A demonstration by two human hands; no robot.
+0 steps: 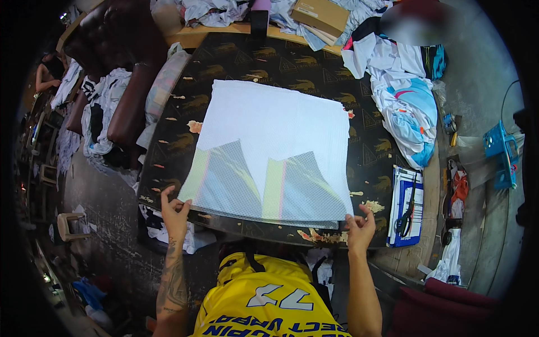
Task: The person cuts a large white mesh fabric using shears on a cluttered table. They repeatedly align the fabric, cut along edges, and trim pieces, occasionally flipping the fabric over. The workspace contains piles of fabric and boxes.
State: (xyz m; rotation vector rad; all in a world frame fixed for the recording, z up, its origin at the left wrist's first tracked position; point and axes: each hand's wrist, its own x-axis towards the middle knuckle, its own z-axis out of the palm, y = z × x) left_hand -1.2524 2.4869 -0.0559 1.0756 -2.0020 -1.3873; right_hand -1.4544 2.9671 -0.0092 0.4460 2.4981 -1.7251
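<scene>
A white mesh fabric panel point(275, 118) lies spread on the dark, patterned tabletop point(236, 62). Along its near side it shows two pointed sections point(303, 191) in grey-blue with yellow and pink stripes; whether these are a separate layer I cannot tell. At the near left corner, my left hand point(176, 209) pinches the fabric's edge between thumb and finger, other fingers raised. My right hand point(360, 222) grips the near right corner the same way. Between the two hands the near edge runs roughly straight, close to the table's front edge.
A pair of black scissors point(405, 220) rests on a blue-edged stack of papers point(396, 196) at the right. White and blue garments point(407, 106) are heaped beyond. A cardboard box point(320, 18) sits at the back, a maroon chair point(126, 106) at the left, and a blue plastic container point(498, 149) far right.
</scene>
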